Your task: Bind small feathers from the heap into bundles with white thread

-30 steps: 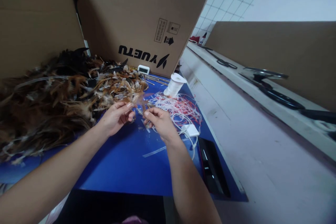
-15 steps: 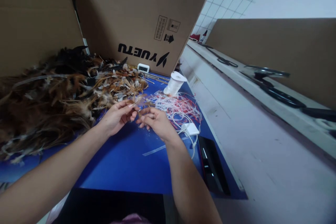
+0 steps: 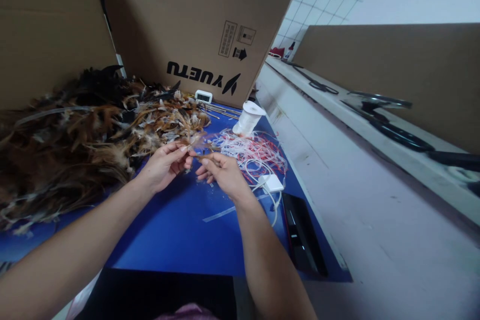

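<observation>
"Brown feather [image 3: 201, 157] in the grip: where exactly?"

"Nearer the person than the white spool [image 3: 247, 119], and to its left. The right hand [image 3: 225, 175] seems to pinch it between thumb and forefinger; the left hand [image 3: 165, 166] is closed at the fingertips on a pale tuft [image 3: 195, 140]. Whether the two are joined, I can't tell."

"How should it handle?"

"Next to weightless, I'd judge: soft, springy barbs along a stiffer quill. Barbs would likely slip or splay under pressure, and a sharp bend could crease the quill, so I'd pinch lightly at the quill end."

"And farther out?"

"Just in front of the spool, a tangle of clear and red strips [image 3: 247, 152] that could snag barbs. Well left of the spool, a feather heap [image 3: 93, 145] on the blue worktop [image 3: 180, 240]. Left of the spool and beyond it, a small white display [image 3: 203, 96]."
</observation>
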The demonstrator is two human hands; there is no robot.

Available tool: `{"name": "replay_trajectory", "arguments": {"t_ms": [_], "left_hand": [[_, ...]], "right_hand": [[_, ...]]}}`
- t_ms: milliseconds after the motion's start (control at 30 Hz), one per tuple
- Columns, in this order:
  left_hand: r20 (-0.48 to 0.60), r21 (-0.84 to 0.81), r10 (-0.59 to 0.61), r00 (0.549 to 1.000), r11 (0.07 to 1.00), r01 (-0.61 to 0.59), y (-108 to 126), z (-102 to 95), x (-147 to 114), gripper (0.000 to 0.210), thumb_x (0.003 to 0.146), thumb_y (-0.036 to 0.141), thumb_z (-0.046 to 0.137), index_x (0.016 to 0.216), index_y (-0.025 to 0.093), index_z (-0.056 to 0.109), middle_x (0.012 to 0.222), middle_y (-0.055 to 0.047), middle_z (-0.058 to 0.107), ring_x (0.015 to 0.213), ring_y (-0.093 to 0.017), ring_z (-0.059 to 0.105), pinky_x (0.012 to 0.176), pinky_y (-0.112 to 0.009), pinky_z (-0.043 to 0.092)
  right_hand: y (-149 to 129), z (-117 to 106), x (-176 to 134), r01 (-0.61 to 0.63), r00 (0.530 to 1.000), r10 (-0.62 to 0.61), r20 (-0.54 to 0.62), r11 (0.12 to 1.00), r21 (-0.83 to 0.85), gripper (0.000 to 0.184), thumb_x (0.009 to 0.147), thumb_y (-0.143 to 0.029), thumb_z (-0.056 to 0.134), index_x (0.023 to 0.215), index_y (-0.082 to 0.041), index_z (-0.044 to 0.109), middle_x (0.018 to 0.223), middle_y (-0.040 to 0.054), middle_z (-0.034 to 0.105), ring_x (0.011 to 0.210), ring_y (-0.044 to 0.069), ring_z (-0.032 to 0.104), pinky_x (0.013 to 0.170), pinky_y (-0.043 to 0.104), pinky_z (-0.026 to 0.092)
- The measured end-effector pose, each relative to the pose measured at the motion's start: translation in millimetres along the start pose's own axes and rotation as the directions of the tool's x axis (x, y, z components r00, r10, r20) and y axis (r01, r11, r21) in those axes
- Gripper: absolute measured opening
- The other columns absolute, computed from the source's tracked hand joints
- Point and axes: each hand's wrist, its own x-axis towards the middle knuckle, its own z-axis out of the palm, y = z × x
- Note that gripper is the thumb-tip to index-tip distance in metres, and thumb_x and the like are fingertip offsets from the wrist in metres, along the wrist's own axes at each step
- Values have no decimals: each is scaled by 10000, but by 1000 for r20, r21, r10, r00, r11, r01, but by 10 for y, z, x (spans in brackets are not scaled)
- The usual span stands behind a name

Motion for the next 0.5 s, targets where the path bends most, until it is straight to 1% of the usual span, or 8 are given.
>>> {"name": "replay_trajectory", "arguments": {"t_ms": [100,200,300,367,400,433,500], "left_hand": [[-4,0,-1,1000,1000,1,-4,-12,2,174,716,261,775,734,104,702,568,-27,631,499,-85,577,480,-158,466],[-4,1,-8,1000,1000,8,-10,-27,6,175,722,255,769,746,96,700,583,-32,640,506,-84,586,501,-161,481],[-25,-22,1,1000,1000,-2,-14,-30,9,156,701,222,782,734,101,689,645,-38,672,522,-81,591,516,-169,499],[-30,-34,4,1000,999,-5,-15,-29,9,152,693,209,787,730,103,684,674,-40,684,531,-80,592,522,-172,507],[-30,-38,6,1000,999,-7,-16,-27,10,150,692,206,787,729,104,682,684,-41,689,535,-79,593,524,-173,509],[-29,-41,8,1000,999,-9,-16,-26,10,150,693,204,786,728,105,679,692,-42,692,538,-79,593,526,-174,511],[-29,-51,17,999,999,-19,-16,-24,9,146,691,196,786,723,108,672,729,-47,704,547,-80,597,529,-178,515]], "right_hand": [[-3,-3,7,13,1000,-12,-12,1000,8,110,860,-251,557,856,-179,640,659,2,693,541,102,655,453,178,439],[-10,-7,12,46,996,-43,-80,999,29,98,806,-241,611,882,-186,639,652,-2,686,530,110,639,454,196,429],[2,-22,21,62,989,-60,-135,998,16,105,785,-262,626,854,-185,645,656,3,677,535,117,627,467,214,431],[20,-36,26,97,984,-105,-146,993,-64,109,788,-281,621,820,-184,659,647,2,662,541,121,613,483,226,432],[31,-42,27,137,977,-158,-146,980,-141,105,784,-277,626,807,-184,671,656,3,658,564,124,609,511,236,441],[40,-46,27,184,966,-220,-138,955,-233,92,776,-261,634,792,-185,684,674,7,657,598,128,607,549,247,452],[55,-50,24,260,940,-325,-101,876,-407,61,756,-209,646,749,-187,702,719,15,653,660,133,595,627,265,465]]}}
